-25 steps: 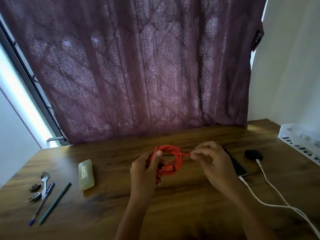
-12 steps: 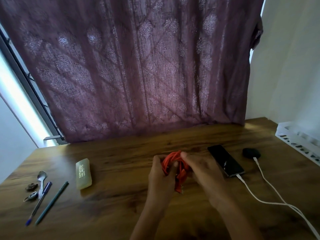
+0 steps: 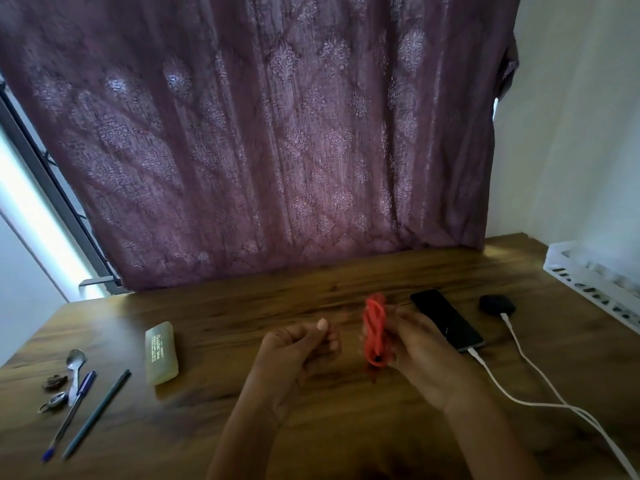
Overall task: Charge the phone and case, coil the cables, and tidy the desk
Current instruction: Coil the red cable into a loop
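My right hand (image 3: 419, 351) grips a red cable (image 3: 375, 327) bunched into a narrow upright coil, held a little above the wooden desk (image 3: 242, 410). My left hand (image 3: 298, 348) hovers just left of the coil, apart from it, with its fingers curled and nothing visible in them. A black phone (image 3: 446, 320) lies to the right with a white cable (image 3: 495, 379) plugged into its near end. Further right sits a small black case (image 3: 497, 304) with a second white cable (image 3: 526, 358) plugged in. Both white cables run off the lower right edge.
At the left lie a pale yellow case (image 3: 161, 353), a spoon (image 3: 74, 365), a blue pen (image 3: 69, 414), a dark pen (image 3: 97, 412) and small metal trinkets (image 3: 53, 389). A white slotted basket (image 3: 595, 289) stands at the right edge. A purple curtain (image 3: 277, 133) hangs behind the desk.
The red coil went from a wide loop held by both hands to a squeezed bundle. My left hand has let go and moved left; my right hand alone holds it.
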{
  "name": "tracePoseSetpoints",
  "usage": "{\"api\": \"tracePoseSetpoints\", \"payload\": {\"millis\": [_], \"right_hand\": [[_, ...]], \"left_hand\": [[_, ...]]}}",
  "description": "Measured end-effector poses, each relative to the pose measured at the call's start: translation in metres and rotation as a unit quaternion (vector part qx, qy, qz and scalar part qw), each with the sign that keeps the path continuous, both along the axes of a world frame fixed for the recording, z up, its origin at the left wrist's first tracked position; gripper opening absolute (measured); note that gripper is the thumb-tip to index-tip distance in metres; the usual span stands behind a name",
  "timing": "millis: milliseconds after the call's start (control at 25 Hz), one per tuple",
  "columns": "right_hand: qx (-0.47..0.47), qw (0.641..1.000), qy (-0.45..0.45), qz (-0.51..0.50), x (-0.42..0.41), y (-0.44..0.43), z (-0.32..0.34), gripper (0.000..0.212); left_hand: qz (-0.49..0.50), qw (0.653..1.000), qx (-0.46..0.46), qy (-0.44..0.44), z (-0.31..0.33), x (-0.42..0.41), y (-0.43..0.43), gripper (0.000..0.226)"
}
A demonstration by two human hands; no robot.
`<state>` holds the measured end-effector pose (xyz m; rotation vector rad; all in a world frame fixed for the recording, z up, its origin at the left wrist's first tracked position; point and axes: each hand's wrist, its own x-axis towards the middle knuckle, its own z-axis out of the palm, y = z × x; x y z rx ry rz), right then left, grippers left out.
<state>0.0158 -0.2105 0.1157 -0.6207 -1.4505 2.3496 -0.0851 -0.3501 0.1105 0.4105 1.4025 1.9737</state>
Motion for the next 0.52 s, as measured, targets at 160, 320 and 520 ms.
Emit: {"api": "tracePoseSetpoints", "payload": {"millis": [160, 320, 520], "right_hand": [[0.076, 0.996, -0.049, -0.020, -0.002, -0.005, 0.001, 0.015], [0.154, 0.979, -0.083, -0.105, -0.009, -0.011, 0.003, 0.010], [0.118, 0.989, -0.057, -0.066, -0.012, -0.010, 0.001, 0.016]], "left_hand": [[-0.010, 0.998, -0.019, 0.067, 0.002, 0.010, 0.001, 0.032], [-0.018, 0.988, -0.050, 0.143, -0.001, 0.022, 0.005, 0.035], [0.018, 0.994, -0.037, 0.105, -0.006, 0.019, 0.009, 0.022]]}}
